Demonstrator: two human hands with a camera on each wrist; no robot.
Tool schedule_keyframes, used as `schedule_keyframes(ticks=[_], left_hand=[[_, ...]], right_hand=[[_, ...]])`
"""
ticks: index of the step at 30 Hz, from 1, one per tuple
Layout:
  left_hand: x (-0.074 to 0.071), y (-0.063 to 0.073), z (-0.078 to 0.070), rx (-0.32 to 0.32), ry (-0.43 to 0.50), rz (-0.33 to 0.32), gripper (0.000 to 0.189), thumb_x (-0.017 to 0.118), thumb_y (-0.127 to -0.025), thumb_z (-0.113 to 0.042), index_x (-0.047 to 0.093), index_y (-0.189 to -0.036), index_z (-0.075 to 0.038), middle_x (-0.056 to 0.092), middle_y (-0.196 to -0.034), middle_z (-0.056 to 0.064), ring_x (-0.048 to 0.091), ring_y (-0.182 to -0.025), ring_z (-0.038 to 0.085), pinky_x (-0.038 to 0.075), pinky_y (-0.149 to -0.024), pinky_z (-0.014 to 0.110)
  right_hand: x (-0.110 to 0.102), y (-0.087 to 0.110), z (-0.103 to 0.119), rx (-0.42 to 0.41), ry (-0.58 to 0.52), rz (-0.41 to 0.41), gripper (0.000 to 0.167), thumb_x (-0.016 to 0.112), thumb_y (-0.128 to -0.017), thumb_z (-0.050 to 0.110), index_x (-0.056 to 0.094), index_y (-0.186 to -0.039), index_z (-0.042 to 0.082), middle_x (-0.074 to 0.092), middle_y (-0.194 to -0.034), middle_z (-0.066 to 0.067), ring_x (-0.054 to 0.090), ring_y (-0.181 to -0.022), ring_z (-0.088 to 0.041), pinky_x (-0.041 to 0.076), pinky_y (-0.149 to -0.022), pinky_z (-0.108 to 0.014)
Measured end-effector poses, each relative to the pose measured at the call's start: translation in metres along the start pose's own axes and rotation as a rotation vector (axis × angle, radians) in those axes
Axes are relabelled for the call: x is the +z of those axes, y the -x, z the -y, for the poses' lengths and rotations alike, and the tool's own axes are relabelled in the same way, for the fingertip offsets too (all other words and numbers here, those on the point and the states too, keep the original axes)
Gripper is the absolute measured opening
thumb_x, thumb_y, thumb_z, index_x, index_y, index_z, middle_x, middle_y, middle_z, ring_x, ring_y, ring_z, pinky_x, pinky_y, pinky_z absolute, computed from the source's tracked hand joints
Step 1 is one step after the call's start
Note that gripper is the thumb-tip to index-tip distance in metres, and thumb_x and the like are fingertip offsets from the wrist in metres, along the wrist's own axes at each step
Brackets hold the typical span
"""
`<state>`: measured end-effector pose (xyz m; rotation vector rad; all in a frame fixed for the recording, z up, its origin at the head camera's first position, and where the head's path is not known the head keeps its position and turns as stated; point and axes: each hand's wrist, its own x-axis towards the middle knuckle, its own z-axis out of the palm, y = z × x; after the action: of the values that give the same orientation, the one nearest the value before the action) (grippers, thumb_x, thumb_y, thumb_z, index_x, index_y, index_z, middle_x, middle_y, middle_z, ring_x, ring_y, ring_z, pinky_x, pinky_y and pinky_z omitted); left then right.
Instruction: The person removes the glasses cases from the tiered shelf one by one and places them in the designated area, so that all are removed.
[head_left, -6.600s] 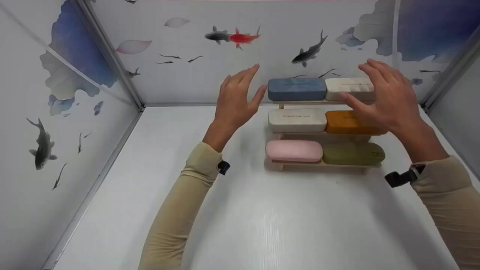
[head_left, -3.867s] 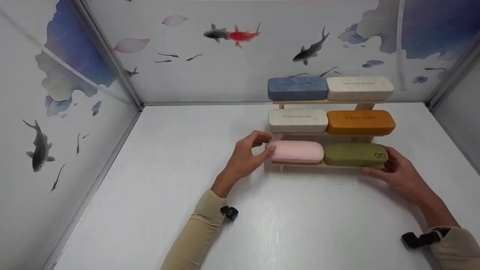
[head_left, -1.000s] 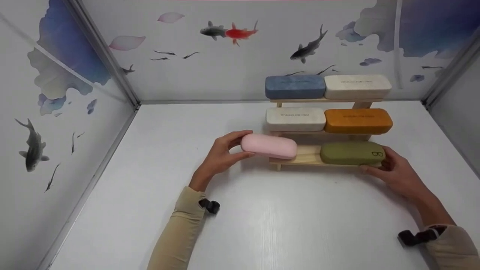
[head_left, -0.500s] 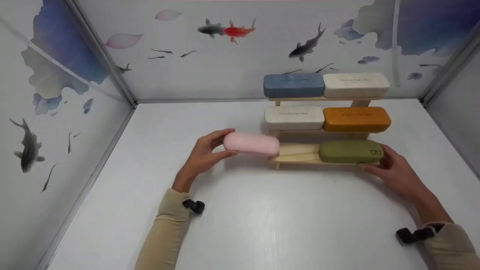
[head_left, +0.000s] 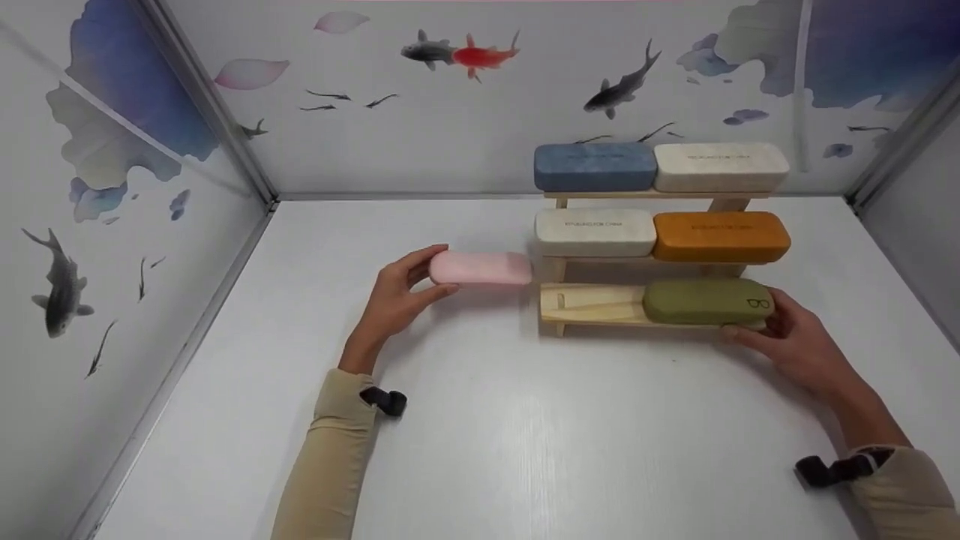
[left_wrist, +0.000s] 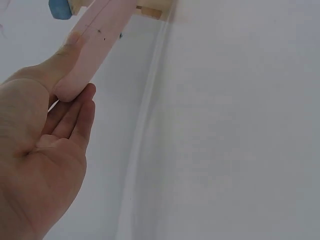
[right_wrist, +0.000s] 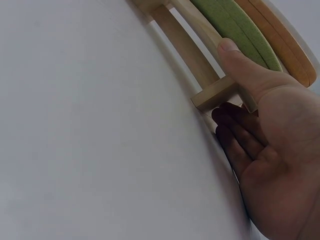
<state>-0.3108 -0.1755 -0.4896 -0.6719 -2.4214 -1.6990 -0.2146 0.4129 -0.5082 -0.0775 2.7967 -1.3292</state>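
My left hand (head_left: 396, 296) grips one end of a pink glasses case (head_left: 481, 268), thumb along one side and fingers behind. The case hangs over the table, left of the three-tier wooden rack (head_left: 592, 316) and apart from it. At the rack's right end, my right hand (head_left: 799, 339) holds the bottom shelf beside the olive-green glasses case (head_left: 705, 301). In the right wrist view the thumb (right_wrist: 235, 57) presses the shelf edge near the green case (right_wrist: 245, 32), with the other fingers curled around the rack's end. The left wrist view shows the pink case (left_wrist: 97, 45) pinched.
On the middle shelf sit a white case (head_left: 595, 232) and an orange case (head_left: 721, 236). The top shelf bears a blue case (head_left: 595, 167) and a cream case (head_left: 721, 167). Walls with fish prints enclose the white table (head_left: 540, 435) at the back and sides.
My left hand took hold of the pink case, lifted it off the bottom shelf's left half and carried it left. My right hand came down to the rack's lower right end and stays there.
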Motion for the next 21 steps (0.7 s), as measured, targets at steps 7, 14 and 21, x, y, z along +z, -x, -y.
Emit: schedule_keyframes(ticks=[7,14,21], left_hand=[[0.012,-0.017,0.003,-0.007,-0.035,-0.004,0.067,0.088,-0.093,-0.018,0.06,-0.154,-0.007,0.064,-0.153,0.012,0.064,-0.141,0.023,0.053,-0.119,0.035],[0.018,-0.034,0.011,-0.055,-0.052,-0.023,0.066,0.086,-0.095,-0.015,0.058,-0.154,-0.005,0.064,-0.154,0.012,0.062,-0.143,0.025,0.051,-0.121,0.036],[0.022,-0.05,0.019,-0.144,-0.063,-0.045,0.064,0.084,-0.097,-0.016,0.058,-0.154,-0.005,0.063,-0.155,0.013,0.061,-0.145,0.024,0.05,-0.122,0.035]], right_hand=[[-0.001,0.001,-0.002,-0.023,-0.004,-0.014,0.087,0.08,-0.1,0.041,0.034,-0.169,0.016,0.056,-0.146,0.003,0.059,-0.116,0.007,0.049,-0.091,-0.002],[-0.002,0.0,-0.004,-0.031,-0.018,-0.011,0.087,0.08,-0.101,0.037,0.033,-0.17,0.015,0.056,-0.145,0.006,0.06,-0.116,0.008,0.05,-0.091,-0.003],[-0.002,0.0,-0.002,-0.024,-0.014,-0.01,0.086,0.079,-0.101,0.039,0.033,-0.17,0.015,0.056,-0.147,0.0,0.059,-0.116,0.007,0.049,-0.091,-0.003]])
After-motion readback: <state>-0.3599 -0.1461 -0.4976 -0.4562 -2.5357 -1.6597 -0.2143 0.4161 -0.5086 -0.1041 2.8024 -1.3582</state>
